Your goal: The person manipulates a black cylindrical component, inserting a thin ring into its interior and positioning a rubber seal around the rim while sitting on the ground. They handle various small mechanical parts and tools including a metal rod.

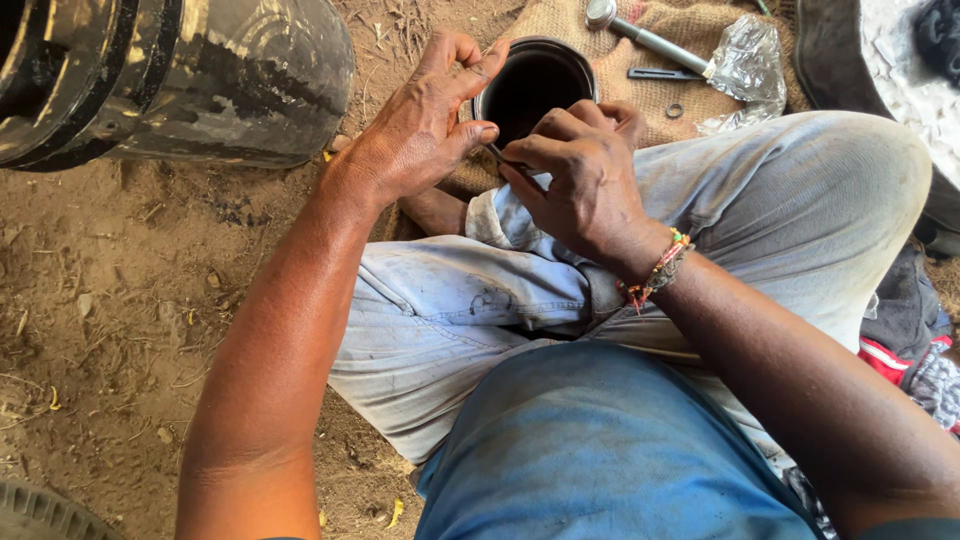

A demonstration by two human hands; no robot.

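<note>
A dark metal cylinder (535, 85), open end facing up, is standing on burlap sacking (640, 80) just beyond the seated person's knee (800, 200). Its wall looks thin and rigid, its rim hard-edged; it is probably fairly light for its width, stiff, and somewhat greasy, so a hold across the rim or around the outer wall would seem surest. The left hand (420, 125) is bracing the near left rim, fingers spread over the edge and thumb pressing inward. The right hand (585, 175) is curling tight, fingertips pinching a small thin part (500, 155) against the rim; what this part is cannot be told, but it appears slender and easy to drop, best nipped between fingertips. A woven bracelet (660, 268) is circling the right wrist. Beyond the cylinder, a hammer (640, 35) with plastic wrap (745, 65) on its handle, a flat bar (665, 73) and a small ring (675, 110) are lying on the sacking. A large black drum (180, 75) is resting on the dirt floor (100, 300) at the left.
</note>
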